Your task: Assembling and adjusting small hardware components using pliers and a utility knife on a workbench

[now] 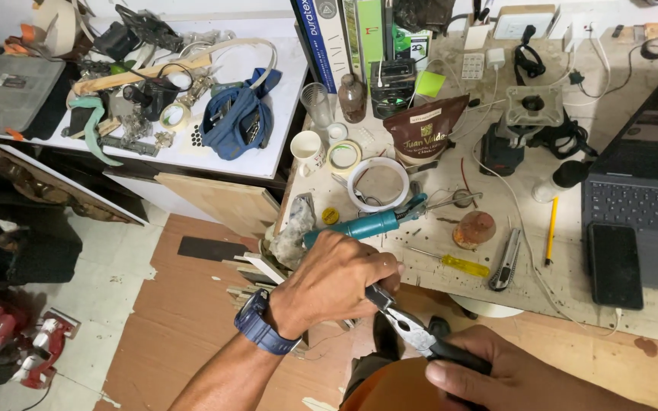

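My left hand (336, 278), with a blue watch on the wrist, is closed at the workbench's front edge; its fingers pinch something small that I cannot make out, right at the jaws of the pliers (405, 323). My right hand (512, 373) at the bottom of the view grips the pliers' black handles. The metal jaws point up and left into my left fingers. A teal-handled tool (367, 225) lies on the bench just behind my left hand.
On the bench (573, 281) lie a yellow-handled screwdriver (458, 264), a utility knife (506, 262), a pencil (550, 228), tape rolls (378, 183), a brown bag (434, 129), a phone (614, 264) and a laptop (649, 183). A cluttered white table (268, 144) stands at left.
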